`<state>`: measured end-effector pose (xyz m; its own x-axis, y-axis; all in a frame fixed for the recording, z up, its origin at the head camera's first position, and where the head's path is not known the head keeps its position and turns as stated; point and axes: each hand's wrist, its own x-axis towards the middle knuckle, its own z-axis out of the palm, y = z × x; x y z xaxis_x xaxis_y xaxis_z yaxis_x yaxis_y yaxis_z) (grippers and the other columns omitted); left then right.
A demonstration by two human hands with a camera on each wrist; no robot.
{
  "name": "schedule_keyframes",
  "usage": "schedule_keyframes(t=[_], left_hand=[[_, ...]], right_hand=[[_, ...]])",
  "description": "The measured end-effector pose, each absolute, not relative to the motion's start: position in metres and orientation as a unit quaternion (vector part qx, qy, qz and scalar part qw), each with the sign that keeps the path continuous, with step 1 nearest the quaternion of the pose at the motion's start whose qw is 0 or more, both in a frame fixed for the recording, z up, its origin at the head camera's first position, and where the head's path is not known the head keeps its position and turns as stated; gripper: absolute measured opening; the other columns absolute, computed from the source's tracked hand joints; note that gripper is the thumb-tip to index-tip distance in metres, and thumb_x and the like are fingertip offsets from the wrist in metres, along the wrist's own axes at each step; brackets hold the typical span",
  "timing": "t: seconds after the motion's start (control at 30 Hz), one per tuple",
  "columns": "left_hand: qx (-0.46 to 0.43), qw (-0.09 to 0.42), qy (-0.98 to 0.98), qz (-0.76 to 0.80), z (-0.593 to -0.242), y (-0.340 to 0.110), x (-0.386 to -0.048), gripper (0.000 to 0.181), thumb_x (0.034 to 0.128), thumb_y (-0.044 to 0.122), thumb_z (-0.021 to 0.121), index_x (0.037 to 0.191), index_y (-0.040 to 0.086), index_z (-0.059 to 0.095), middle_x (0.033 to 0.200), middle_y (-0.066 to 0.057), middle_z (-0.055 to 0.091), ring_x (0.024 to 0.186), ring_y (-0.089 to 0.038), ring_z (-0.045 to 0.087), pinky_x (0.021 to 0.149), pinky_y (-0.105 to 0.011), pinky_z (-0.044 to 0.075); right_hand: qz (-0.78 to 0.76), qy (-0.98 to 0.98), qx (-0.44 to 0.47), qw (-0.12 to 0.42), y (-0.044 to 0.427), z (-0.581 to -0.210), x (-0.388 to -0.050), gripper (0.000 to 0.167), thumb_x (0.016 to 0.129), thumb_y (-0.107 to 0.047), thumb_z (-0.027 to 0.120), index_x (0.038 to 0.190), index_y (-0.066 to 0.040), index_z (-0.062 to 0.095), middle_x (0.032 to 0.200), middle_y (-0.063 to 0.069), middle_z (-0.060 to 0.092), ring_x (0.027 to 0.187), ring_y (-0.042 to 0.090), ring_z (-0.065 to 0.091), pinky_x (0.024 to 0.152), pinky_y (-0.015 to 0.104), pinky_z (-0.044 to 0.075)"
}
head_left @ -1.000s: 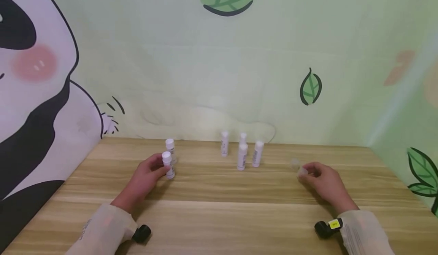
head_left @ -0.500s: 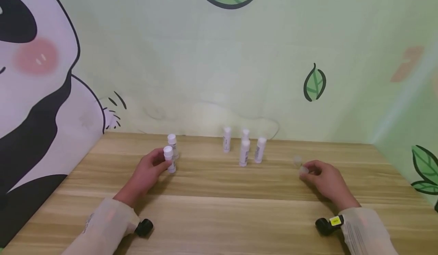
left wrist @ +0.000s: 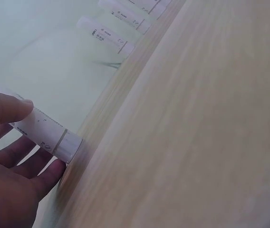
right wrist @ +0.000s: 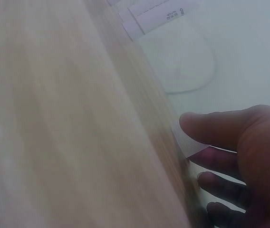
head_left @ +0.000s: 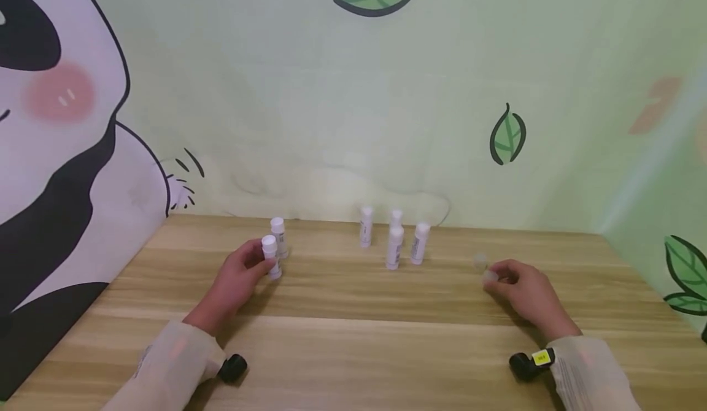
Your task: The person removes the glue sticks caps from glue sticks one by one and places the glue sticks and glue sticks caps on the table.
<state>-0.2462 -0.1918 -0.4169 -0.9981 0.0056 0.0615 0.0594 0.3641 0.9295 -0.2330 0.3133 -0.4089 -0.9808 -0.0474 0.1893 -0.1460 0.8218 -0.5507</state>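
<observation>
In the head view my left hand (head_left: 234, 285) holds a white glue stick (head_left: 270, 248) between thumb and fingers. The stick is nearly upright, its lower end close to or on the table; I cannot tell which. Another glue stick (head_left: 279, 239) stands just behind it. On the right, my right hand (head_left: 521, 288) pinches a small translucent cap (head_left: 489, 276) low over the table. The right wrist view shows that cap's ribbed side (right wrist: 188, 145) between thumb and index finger. A second translucent cap (head_left: 480, 260) sits just beyond it.
Several white glue sticks stand upright at mid-table, among them a front one (head_left: 394, 248), a right one (head_left: 420, 244) and a left one (head_left: 366, 227). A printed backdrop (head_left: 265, 104) rises behind the wooden table (head_left: 353, 362).
The head view has shifted slightly since the first frame. The glue stick in my left hand leans a touch further left at its top. My right hand keeps its pinch on the cap.
</observation>
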Motion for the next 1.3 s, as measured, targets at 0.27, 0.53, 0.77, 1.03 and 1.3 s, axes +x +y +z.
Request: schedule_keyframes(t=[0.27,0.53,0.77,1.03,1.3], left_hand=[[-0.017,0.021,-0.827,-0.562,-0.417,-0.192,-0.249,0.046,0.0975,0.016,0.058,0.141,0.007,0.044,0.141,-0.017,0.05,0.128,-0.033,0.047,0.108,-0.05,0.04],[-0.023,0.025,-0.832,-0.554,-0.422,-0.194,-0.245,0.046,0.0973,0.016,0.058,0.14,0.006,0.044,0.139,-0.019,0.051,0.126,-0.032,0.05,0.105,-0.048,0.043],[-0.026,0.03,-0.831,-0.555,-0.417,-0.192,-0.245,0.046,0.0979,0.015,0.057,0.141,0.006,0.043,0.142,-0.019,0.049,0.128,-0.034,0.048,0.108,-0.05,0.04],[-0.023,0.031,-0.831,-0.555,-0.412,-0.191,-0.246,0.045,0.0977,0.015,0.057,0.14,0.005,0.044,0.14,-0.02,0.051,0.127,-0.033,0.048,0.108,-0.049,0.04],[-0.028,0.035,-0.833,-0.551,-0.412,-0.19,-0.245,0.046,0.0978,0.016,0.057,0.14,0.004,0.043,0.14,-0.02,0.05,0.127,-0.034,0.048,0.108,-0.05,0.039]], right_hand=[[0.294,-0.951,0.047,0.082,0.314,-0.408,-0.235,0.039,0.087,-0.032,0.072,0.113,-0.004,0.065,0.098,0.011,0.07,0.086,0.02,0.061,0.074,0.033,0.047],[0.299,-0.951,0.039,0.067,0.313,-0.414,-0.232,0.041,0.087,-0.033,0.072,0.114,-0.004,0.064,0.1,0.012,0.07,0.088,0.02,0.062,0.075,0.033,0.047],[0.293,-0.951,0.045,0.081,0.313,-0.411,-0.233,0.039,0.086,-0.032,0.073,0.112,-0.005,0.065,0.097,0.011,0.07,0.085,0.019,0.061,0.074,0.032,0.046],[0.29,-0.953,0.043,0.082,0.313,-0.407,-0.235,0.04,0.086,-0.032,0.073,0.114,-0.004,0.065,0.098,0.011,0.07,0.086,0.02,0.062,0.074,0.033,0.047],[0.297,-0.95,0.045,0.083,0.313,-0.408,-0.234,0.04,0.086,-0.031,0.073,0.113,-0.003,0.065,0.098,0.012,0.07,0.085,0.019,0.061,0.073,0.032,0.046]])
